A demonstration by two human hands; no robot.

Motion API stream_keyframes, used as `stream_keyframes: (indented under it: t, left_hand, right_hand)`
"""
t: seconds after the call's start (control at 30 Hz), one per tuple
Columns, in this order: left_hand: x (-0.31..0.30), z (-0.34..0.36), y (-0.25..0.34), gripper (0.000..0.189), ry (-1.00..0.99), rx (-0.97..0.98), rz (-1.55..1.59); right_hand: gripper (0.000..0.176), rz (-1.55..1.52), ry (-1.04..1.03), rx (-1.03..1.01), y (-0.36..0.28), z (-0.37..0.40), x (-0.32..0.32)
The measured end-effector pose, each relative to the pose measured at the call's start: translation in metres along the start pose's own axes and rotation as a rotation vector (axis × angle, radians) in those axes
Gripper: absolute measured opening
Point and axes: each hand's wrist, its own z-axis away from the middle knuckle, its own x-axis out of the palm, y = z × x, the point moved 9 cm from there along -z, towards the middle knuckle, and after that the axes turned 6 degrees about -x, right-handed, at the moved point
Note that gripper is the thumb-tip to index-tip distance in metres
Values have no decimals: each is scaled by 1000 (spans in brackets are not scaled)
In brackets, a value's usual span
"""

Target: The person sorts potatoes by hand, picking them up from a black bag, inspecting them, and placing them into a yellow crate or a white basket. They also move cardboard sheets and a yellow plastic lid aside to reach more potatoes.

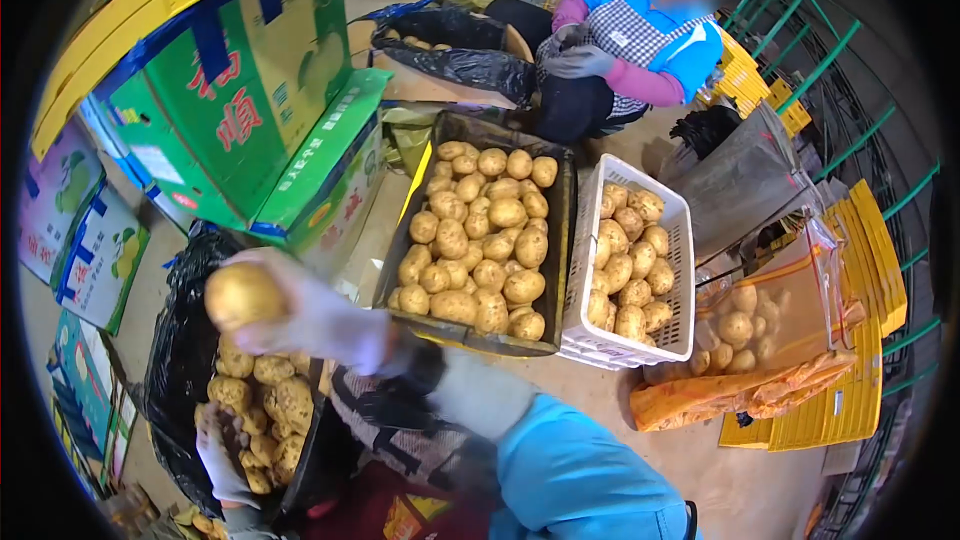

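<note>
1. Our gloved right hand (312,322) is closed round one potato (243,294), held up over the bag-lined bin (175,365).
2. Our left hand (222,458) is down in that bin on the potato pile (278,398); we can't tell if it's gripping.
3. Beyond it, a dark crate (563,240) and a white basket (684,270) are both full of potatoes.

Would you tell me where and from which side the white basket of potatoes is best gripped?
Probably by its rim at the two short ends, fingers hooked under the lip from above. The white basket is heaped with potatoes, so nothing inside offers a hold; the black crate sits close along one long side and an open bag crowds the other.
</note>
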Motion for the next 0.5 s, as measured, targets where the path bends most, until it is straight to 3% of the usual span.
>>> stream_keyframes:
  t: [0.03, 0.13, 0.17, 0.2, 0.33, 0.4, 0.5]
  left_hand:
    - [-2, 3, -17, 40, 73, -30, -76]
    - [7, 18, -53, 32, 121, -56, -314]
    - [12, 26, -60, 18, 192, -51, -291]
    - [55, 67, -20, 32, 187, -136, -389]
    - [79, 80, -15, 31, 268, 266, -916]
    - [89, 85, -10, 30, 326, 267, -953]
    - [91, 82, -7, 29, 397, 257, -979]
  right_hand:
    - [74, -78, 62, 37, -9, 22, -42]
    - [61, 135, 375, -113, -31, 120, -176]
    - [56, 80, 499, -97, -10, 157, -231]
    - [54, -178, 678, 18, 4, 199, -262]
    - [47, -541, 930, 132, 30, 296, -344]
    - [54, -267, 951, 56, 12, 293, -372]
    - [71, 69, 1019, 146, -8, 243, -399]
